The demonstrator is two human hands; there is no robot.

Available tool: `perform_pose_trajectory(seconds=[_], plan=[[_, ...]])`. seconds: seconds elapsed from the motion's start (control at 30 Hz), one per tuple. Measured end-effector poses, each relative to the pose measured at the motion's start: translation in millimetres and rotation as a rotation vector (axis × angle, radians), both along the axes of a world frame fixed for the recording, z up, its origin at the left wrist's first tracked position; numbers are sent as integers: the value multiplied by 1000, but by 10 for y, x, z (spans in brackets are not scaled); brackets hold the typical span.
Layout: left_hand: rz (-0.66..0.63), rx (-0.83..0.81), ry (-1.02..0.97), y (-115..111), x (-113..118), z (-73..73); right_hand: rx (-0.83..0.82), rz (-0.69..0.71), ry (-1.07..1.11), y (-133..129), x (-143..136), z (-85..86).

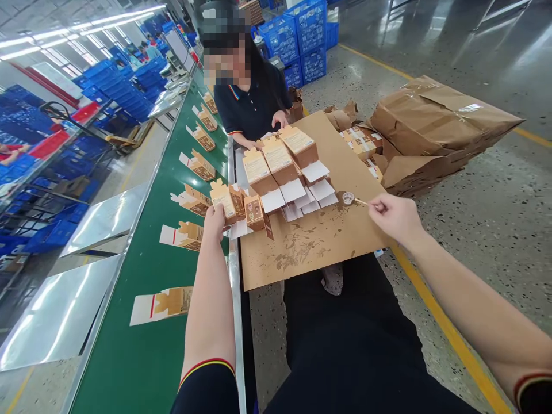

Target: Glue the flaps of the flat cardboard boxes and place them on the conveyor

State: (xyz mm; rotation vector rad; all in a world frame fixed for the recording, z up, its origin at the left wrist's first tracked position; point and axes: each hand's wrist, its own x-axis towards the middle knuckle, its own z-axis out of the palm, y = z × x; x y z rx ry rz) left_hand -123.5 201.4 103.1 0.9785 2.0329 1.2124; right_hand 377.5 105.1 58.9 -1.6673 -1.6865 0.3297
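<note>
My left hand grips the near side of an open-topped brown box at the belt's edge. A second small box stands against it. With pinched fingers, my right hand holds a thin stick, whose far end is at a small clear cup on the brown cardboard sheet. Dark wet marks spread over the sheet near me. Between my hands, stacked boxes with white flaps sit on the cardboard.
A green conveyor belt on the left carries a row of open boxes. Across the cardboard is a co-worker, hands near the stack. A large paper-wrapped bundle lies at right; blue crates stand behind.
</note>
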Motion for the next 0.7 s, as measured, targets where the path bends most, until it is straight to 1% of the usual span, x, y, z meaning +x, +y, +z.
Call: perform_pose_trajectory(seconds=[0.1, 0.17, 0.23, 0.27, 0.33, 0.4, 0.43, 0.5, 0.53, 0.6, 0.67, 0.7], plan=[[62, -31, -71, -137, 6, 6, -74, 80, -154, 474, -17, 51], [119, 25, -126, -281, -23, 33, -106, 117, -205, 688, -60, 27], [135, 146, -200, -508, -55, 60, -149, 130, -237, 806, -99, -9], [111, 222, -245, -656, -57, 65, -173, 133, -251, 834, -108, -20], [6, 367, -354, -1009, -4, 33, -207, 131, -266, 830, -98, -16], [-104, 450, -460, -1395, 149, -76, -196, 124, -235, 742, -62, 15], [-131, 454, -501, -1579, 262, -160, -173, 116, -194, 662, -48, 31], [-122, 409, -552, -1887, 532, -372, -116, 97, -94, 426, -66, 39], [-103, 371, -565, -1996, 673, -486, -91, 102, -33, 275, -112, 23], [-77, 292, -575, -2108, 925, -699, -84, 171, 87, -66, -291, -50], [-83, 237, -557, -2100, 1094, -856, -116, 306, 220, -404, -560, -173], [-92, 223, -539, -2068, 1141, -908, -129, 366, 264, -551, -710, -244]])
